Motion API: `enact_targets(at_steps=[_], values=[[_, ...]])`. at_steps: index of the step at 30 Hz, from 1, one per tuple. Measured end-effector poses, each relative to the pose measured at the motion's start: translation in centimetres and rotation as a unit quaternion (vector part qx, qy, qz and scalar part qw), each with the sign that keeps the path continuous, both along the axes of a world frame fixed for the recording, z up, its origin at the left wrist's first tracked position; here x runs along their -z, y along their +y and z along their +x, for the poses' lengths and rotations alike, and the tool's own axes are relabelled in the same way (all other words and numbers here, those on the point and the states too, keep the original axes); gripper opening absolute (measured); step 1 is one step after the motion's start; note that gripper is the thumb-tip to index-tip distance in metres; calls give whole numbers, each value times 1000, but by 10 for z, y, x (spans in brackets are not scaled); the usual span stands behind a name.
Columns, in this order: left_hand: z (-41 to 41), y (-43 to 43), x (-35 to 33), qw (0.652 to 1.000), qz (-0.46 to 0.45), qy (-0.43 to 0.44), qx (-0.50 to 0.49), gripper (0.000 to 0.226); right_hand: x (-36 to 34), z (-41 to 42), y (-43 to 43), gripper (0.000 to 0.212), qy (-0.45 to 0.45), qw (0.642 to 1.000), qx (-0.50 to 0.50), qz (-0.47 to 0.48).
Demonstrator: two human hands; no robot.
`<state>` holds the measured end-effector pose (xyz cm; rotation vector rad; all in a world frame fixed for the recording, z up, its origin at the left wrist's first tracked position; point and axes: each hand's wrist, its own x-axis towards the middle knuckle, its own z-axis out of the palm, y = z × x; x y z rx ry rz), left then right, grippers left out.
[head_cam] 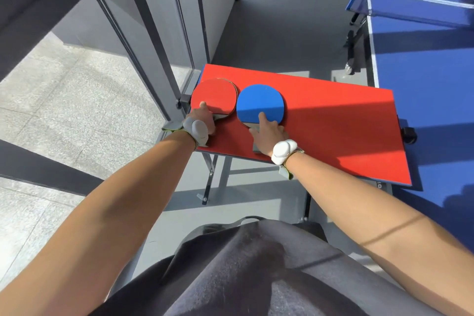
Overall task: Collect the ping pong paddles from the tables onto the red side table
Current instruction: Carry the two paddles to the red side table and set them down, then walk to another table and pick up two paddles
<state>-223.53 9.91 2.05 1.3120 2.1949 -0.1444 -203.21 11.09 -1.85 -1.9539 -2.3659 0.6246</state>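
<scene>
Head view: the red table (333,123) carries the paddles at its left end, which leaves the rest of the top free for further ones. The red paddle (214,93) lies flat, blade away from the person and handle toward them. The left hand (204,120) is clamped on that handle, with one fingertip laid forward on the blade, probably to steady it as it is set down. The blue paddle (260,102) lies flat just beside it on the right, and the two blades are touching or nearly so. The right hand (268,133) covers the blue paddle's handle, with the index finger straight along the blade and the thumb at the handle's side. The other fingers are hidden, so the grip is judged closed round the handle. Handles face the person, so each paddle can be released by drawing the hand back. Count: two paddles are fully visible, one red and one blue. A second rim shows under the right edge of the red blade, so a third paddle may lie beneath; this cannot be confirmed. Two hands are in use, one per paddle, and each wrist carries one strapped unit, two in all. One blue table (423,72) with one net (410,0) stands to the right; no paddle shows on its visible part. Placement appears nearly complete, with release judged the remaining step.
</scene>
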Motion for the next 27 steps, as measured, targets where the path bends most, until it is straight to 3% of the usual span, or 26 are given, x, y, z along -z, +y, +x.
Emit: enact_targets(at_steps=[3, 6, 9, 11, 13, 16, 20, 23, 27], values=[[-7, 1, 5, 999, 16, -35, -11, 106, -3, 5, 0, 49, 10, 1000, -5, -13], [-12, -1, 13, 990, 45, -109, -75, 109, -7, 15, 0, 56, 86, 994, 25, -60], [-14, -4, 26, 939, 164, -223, -206, 86, -7, 27, -11, 55, 191, 975, 74, -85], [-14, -8, 32, 919, 250, -185, -240, 63, -1, 35, -23, 50, 227, 964, 127, -59], [-5, -12, 39, 913, 324, -144, -202, 44, 8, 48, -42, 37, 209, 962, 176, -6], [22, -18, 53, 902, 375, -184, -109, 26, 23, 69, -73, 11, 195, 951, 238, 33], [58, -23, 49, 904, 366, -219, 0, 27, 27, 95, -91, 46, 114, 975, 188, 37], [90, -30, 37, 908, 332, -243, 84, 38, 24, 125, -107, 52, 71, 981, 182, 15], [144, -29, 25, 914, 275, -228, 191, 36, 17, 178, -136, 46, 110, 955, 274, -6]])
